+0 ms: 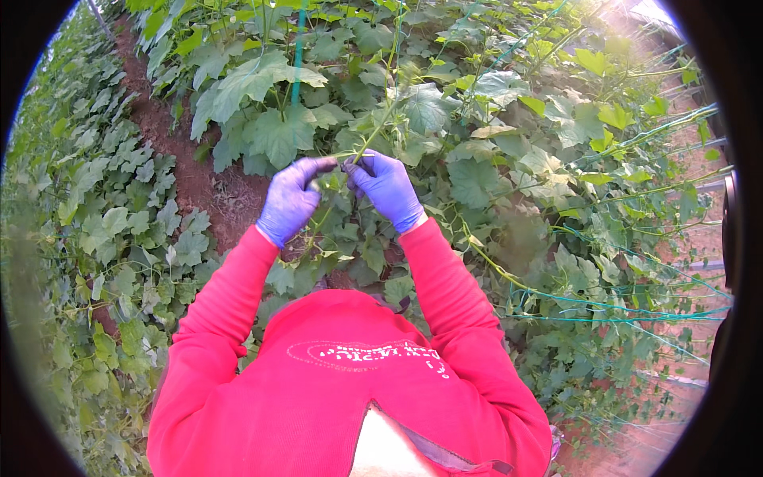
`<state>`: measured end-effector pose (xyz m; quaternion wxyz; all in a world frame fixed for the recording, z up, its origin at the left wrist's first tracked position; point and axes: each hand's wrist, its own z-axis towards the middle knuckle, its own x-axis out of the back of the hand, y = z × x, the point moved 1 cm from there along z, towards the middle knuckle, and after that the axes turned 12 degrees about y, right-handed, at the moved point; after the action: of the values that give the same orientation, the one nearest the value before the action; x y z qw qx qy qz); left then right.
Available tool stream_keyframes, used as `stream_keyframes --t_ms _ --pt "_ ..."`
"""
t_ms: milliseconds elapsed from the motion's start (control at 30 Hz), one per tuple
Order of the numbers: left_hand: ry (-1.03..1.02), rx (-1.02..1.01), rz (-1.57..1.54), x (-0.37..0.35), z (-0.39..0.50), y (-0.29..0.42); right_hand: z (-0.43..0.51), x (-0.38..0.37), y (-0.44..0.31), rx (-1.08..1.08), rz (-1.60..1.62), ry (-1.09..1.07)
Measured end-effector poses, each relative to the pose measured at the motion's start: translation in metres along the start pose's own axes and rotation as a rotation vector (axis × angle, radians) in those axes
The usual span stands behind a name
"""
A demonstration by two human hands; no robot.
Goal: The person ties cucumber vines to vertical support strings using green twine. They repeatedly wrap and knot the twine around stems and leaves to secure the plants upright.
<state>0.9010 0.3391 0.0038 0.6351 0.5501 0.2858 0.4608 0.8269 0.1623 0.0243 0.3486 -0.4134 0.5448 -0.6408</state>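
My left hand [291, 200], in a blue-violet glove, is just left of a green vine stem [381, 122]; its index finger points toward a thin shoot, and whether the fingers pinch anything is unclear. The stem is held between the thumb and fingers of my right hand [383, 189], gloved likewise. From there it rises up and to the right, with small tendrils and a blurred tip. Broad lobed leaves [277, 134] hang behind and above both hands.
Reddish bare soil [179, 173] runs between plant rows on the left. Green twine [298, 59] hangs above my hands. More twine [626, 311] stretches to the right, with a vine [495, 265] along it. Dense foliage [89, 232] fills the left side.
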Motion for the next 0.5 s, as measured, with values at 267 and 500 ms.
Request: stream_keyframes --t_ms 267,500 --pt "-0.078 0.082 -0.069 -0.012 0.031 0.057 -0.007 -0.011 -0.003 0.082 -0.177 -0.064" --pt "-0.149 0.098 -0.097 0.001 0.018 0.05 0.025 0.018 -0.032 -0.005 0.172 -0.101"
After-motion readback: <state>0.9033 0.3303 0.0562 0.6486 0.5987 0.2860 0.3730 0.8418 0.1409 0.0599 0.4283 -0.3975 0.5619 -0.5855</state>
